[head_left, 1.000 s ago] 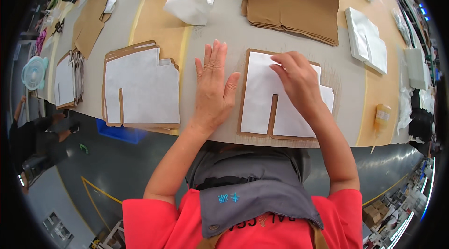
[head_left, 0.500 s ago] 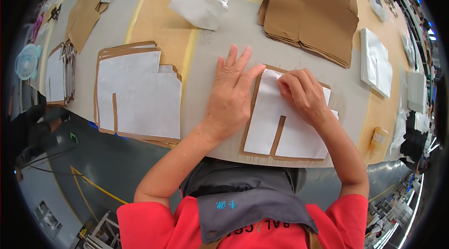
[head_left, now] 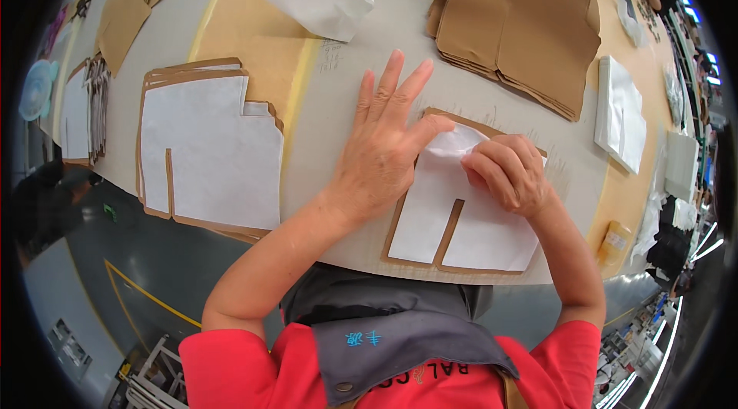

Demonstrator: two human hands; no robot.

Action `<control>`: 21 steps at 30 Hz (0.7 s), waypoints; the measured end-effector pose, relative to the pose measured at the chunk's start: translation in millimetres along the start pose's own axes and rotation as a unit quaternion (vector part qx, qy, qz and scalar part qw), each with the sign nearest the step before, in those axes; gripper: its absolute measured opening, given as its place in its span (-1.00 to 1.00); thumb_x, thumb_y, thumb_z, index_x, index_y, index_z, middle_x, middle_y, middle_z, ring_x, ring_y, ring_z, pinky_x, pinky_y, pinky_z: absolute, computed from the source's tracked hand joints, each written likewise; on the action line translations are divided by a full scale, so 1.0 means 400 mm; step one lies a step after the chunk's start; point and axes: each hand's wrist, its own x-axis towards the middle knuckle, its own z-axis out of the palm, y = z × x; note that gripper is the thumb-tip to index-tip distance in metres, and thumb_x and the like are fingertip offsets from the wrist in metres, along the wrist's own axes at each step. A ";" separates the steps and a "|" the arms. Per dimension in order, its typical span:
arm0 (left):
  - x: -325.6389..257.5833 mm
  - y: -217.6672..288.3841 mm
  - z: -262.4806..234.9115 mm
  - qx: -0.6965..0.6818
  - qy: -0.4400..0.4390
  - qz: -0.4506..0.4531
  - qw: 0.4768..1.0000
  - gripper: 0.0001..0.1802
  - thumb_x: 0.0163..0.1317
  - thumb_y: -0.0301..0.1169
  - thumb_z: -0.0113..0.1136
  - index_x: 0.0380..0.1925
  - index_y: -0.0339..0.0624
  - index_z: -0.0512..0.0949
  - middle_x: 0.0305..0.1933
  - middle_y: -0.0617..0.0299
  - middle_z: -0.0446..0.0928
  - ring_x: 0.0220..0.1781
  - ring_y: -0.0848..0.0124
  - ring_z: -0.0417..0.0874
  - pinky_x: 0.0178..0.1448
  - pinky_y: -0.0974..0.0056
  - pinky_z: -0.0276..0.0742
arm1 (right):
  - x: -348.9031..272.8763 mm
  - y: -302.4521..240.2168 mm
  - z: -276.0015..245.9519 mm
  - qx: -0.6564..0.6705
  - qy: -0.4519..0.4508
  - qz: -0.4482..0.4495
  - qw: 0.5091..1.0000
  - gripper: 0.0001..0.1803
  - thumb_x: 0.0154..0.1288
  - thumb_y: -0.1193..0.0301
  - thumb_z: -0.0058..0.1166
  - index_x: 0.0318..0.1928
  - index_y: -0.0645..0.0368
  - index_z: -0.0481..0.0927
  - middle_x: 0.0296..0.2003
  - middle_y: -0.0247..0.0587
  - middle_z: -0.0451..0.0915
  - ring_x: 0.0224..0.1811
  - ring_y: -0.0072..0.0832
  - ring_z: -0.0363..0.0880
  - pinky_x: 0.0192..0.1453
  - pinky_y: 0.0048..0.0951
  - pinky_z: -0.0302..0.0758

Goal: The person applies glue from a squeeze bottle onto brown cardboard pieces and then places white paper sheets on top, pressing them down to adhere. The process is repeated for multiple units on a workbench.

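Note:
Directly in front of me, a white sheet with a slot cut up from its near edge lies on a slightly larger brown panel. Brown shows along the borders and through the slot. My left hand is open beside the panel's far left corner, fingers spread over the table, its thumb pressed on the sheet's corner. Closed in a pinch, my right hand grips the sheet near its far edge. Between thumb and pinch the sheet is puckered. My right hand hides part of the sheet's right side.
On the left lies a stack of white-faced brown panels. Plain brown panels are piled at the far right. A crumpled white sheet lies beyond my left hand. White folded sheets and a yellowish bottle are at right.
My left thumb has moved onto the sheet's corner. My right hand's pinch has come slightly toward me, and the sheet's far part has become puckered. The whole view has shifted a little.

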 end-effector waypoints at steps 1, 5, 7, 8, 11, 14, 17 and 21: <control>0.001 -0.002 -0.001 0.010 -0.006 0.004 1.000 -0.62 0.12 -0.71 0.06 -0.17 -0.02 0.66 0.52 0.01 0.17 0.63 -0.09 -0.06 0.58 -0.32 -0.12 | -0.002 0.002 -0.007 0.013 -0.005 0.000 1.000 -0.66 0.02 0.43 0.40 -0.15 0.10 0.61 -0.19 -0.32 0.54 -0.21 -0.37 0.51 -0.12 -0.33 0.48; -0.006 0.004 -0.003 0.009 -0.021 0.006 1.000 -0.70 0.12 -0.69 0.10 -0.30 -0.03 0.68 0.54 0.06 0.17 0.64 -0.06 -0.09 0.60 -0.28 -0.15 | 0.055 0.005 -0.054 0.089 -0.084 0.210 0.970 -0.51 0.00 0.19 0.45 -0.06 0.02 0.58 0.04 -0.32 0.47 0.05 -0.27 0.39 0.18 -0.28 0.30; -0.005 0.005 -0.008 0.002 -0.029 0.010 1.000 -0.69 0.11 -0.70 0.12 -0.31 -0.01 0.69 0.54 0.09 0.20 0.65 -0.03 -0.10 0.61 -0.24 -0.19 | 0.068 0.035 -0.065 0.143 -0.143 0.218 0.955 -0.57 0.02 0.20 0.44 -0.10 -0.01 0.59 0.02 -0.32 0.47 0.05 -0.27 0.37 0.20 -0.27 0.28; -0.005 0.004 -0.008 -0.002 -0.028 0.011 1.000 -0.69 0.12 -0.70 0.12 -0.31 0.00 0.70 0.53 0.09 0.21 0.65 -0.03 -0.10 0.61 -0.24 -0.19 | 0.071 0.049 -0.068 0.171 -0.171 0.220 0.945 -0.59 0.03 0.20 0.44 -0.13 -0.02 0.59 0.00 -0.32 0.47 0.05 -0.27 0.37 0.21 -0.27 0.27; -0.001 0.000 -0.001 -0.001 -0.020 0.014 1.000 -0.68 0.13 -0.69 0.10 -0.32 0.01 0.71 0.51 0.09 0.25 0.65 -0.02 -0.11 0.61 -0.23 -0.20 | 0.060 0.067 -0.077 0.188 -0.206 0.236 0.931 -0.72 0.09 0.28 0.39 -0.25 0.02 0.58 -0.07 -0.38 0.48 0.07 -0.29 0.33 0.23 -0.27 0.23; -0.001 -0.003 0.009 0.013 -0.003 0.023 1.000 -0.67 0.15 -0.69 0.08 -0.30 0.02 0.72 0.49 0.09 0.28 0.65 -0.03 -0.09 0.62 -0.21 -0.20 | 0.041 0.036 -0.102 0.118 -0.177 0.176 0.961 -0.80 0.07 0.37 0.35 -0.32 0.01 0.57 -0.05 -0.41 0.53 0.09 -0.30 0.39 0.24 -0.23 0.24; -0.004 -0.006 0.012 0.006 0.012 0.031 0.999 -0.63 0.15 -0.70 0.05 -0.26 0.02 0.73 0.49 0.09 0.29 0.64 -0.03 -0.06 0.62 -0.18 -0.20 | -0.028 -0.057 -0.175 -0.019 -0.158 0.029 0.987 -0.86 0.11 0.36 0.27 -0.31 -0.04 0.59 0.10 -0.40 0.59 0.26 -0.35 0.45 0.36 -0.12 0.23; 0.003 -0.018 0.026 0.023 0.021 0.057 0.998 -0.55 0.15 -0.73 -0.02 -0.22 0.05 0.74 0.48 0.10 0.30 0.62 -0.03 -0.02 0.63 -0.13 -0.20 | -0.112 -0.343 -0.327 0.049 -0.172 0.033 0.983 -0.86 0.23 0.39 0.13 -0.20 0.01 0.51 -0.18 -0.28 0.70 -0.04 -0.35 0.72 0.31 -0.09 0.45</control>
